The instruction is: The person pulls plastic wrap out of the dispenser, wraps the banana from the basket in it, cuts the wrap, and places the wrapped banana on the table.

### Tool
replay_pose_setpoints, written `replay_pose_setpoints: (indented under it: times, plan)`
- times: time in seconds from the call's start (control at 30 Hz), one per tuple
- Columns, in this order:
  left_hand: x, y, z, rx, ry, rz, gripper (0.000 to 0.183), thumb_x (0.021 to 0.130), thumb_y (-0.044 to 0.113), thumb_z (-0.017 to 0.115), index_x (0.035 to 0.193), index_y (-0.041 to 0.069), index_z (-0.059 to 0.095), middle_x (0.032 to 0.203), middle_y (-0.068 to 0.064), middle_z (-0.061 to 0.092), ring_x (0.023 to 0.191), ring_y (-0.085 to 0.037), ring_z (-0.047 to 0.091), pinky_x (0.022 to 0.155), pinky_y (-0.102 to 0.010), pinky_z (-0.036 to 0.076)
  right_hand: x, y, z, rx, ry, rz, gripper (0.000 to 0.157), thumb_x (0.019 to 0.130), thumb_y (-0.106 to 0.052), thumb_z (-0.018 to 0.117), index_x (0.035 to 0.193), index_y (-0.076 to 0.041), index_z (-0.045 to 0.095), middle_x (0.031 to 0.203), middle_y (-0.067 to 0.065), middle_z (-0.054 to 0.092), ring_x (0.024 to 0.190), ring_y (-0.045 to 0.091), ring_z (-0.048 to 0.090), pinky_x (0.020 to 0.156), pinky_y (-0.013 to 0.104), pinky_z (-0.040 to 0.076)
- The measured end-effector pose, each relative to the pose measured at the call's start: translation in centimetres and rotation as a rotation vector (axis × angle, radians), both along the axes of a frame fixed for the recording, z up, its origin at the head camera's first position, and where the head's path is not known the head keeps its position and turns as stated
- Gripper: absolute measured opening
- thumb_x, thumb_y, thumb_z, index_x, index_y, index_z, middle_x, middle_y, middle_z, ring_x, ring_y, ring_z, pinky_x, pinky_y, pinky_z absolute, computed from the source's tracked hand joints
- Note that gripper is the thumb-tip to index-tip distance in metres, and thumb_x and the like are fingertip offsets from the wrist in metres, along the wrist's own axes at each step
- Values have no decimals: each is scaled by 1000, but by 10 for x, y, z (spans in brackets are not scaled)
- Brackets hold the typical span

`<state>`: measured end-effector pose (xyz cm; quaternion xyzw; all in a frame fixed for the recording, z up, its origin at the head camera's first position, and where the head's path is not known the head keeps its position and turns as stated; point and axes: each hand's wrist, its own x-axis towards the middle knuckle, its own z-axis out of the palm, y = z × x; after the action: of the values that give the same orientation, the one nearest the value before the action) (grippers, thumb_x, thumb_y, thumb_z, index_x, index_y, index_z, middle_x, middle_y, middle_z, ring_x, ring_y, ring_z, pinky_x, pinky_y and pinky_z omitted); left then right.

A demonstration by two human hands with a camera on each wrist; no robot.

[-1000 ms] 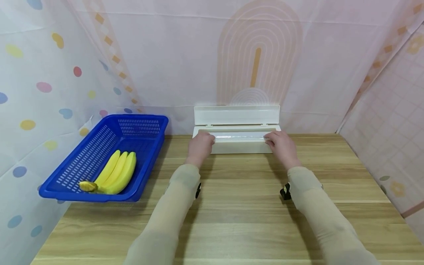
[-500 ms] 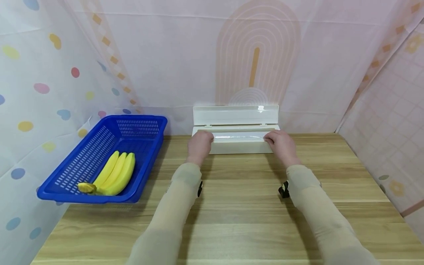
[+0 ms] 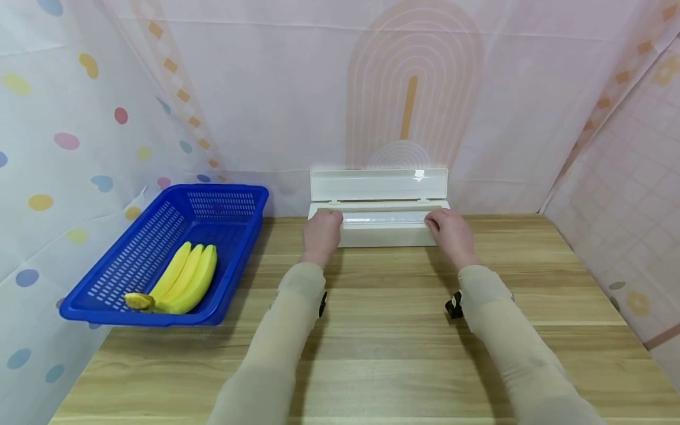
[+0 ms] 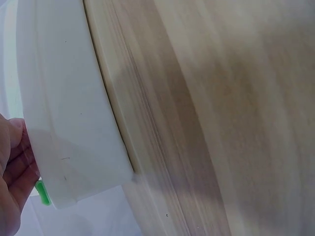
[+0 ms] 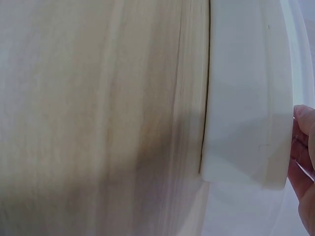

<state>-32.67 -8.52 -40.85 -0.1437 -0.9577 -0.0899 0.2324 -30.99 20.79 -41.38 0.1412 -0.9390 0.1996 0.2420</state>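
A long white plastic wrap dispenser (image 3: 388, 238) stands against the back wall, its lid (image 3: 372, 186) raised. Shiny clear plastic wrap (image 3: 383, 218) stretches along its top between my hands. At the left end, my left hand (image 3: 321, 237) pinches the wrap between thumb and fingers. My right hand (image 3: 454, 238) pinches it at the other end. The left wrist view shows my left hand (image 4: 12, 172) beside the dispenser's top edge, near a small green piece (image 4: 43, 192). In the right wrist view the fingers of my right hand (image 5: 306, 152) are partly out of frame.
A blue plastic basket (image 3: 241, 277) stands on the left with a bunch of yellow bananas (image 3: 186, 280) in it. The wooden table (image 3: 388, 330) meets patterned cloth walls (image 3: 276, 106) at the back and sides.
The view has shifted slightly. Both hands stay at the dispenser's ends, with only very slight movement of the fingers and the wrap's glare.
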Motion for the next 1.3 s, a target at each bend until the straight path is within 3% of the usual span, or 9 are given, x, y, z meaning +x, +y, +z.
replay_pose_setpoints:
  times: [0.4, 0.63, 0.93, 1.3]
  plan:
    - [1, -2, 7, 14, -81, -6, 12, 89, -5, 64, 93, 5, 70, 86, -9, 69, 78, -25, 65, 60, -35, 56, 0, 0, 1, -18, 18, 6, 10, 96, -9, 65, 100, -2, 70, 100, 16, 71, 95, 37, 64, 85, 51, 51]
    - [1, -2, 11, 13, -60, -20, 13, 89, -7, 61, 90, 4, 68, 83, -10, 66, 75, -27, 63, 58, -39, 55, -2, -1, 2, -19, 45, 4, 9, 96, -9, 65, 100, -2, 69, 99, 16, 71, 93, 37, 65, 83, 50, 52]
    - [-1, -4, 13, 27, -77, -40, 21, 86, -10, 60, 96, 5, 70, 92, -11, 68, 83, -28, 65, 64, -41, 57, -4, 0, 5, -22, -7, -17, 9, 96, -7, 64, 102, -2, 68, 99, 16, 70, 94, 38, 64, 82, 51, 51]
    - [-2, -6, 13, 51, -84, -35, 23, 86, -12, 60, 100, 4, 69, 96, -12, 68, 85, -30, 66, 62, -41, 57, -3, 1, 8, -19, 2, -18, 7, 95, -4, 64, 101, -3, 67, 95, 14, 69, 89, 37, 64, 74, 50, 52]
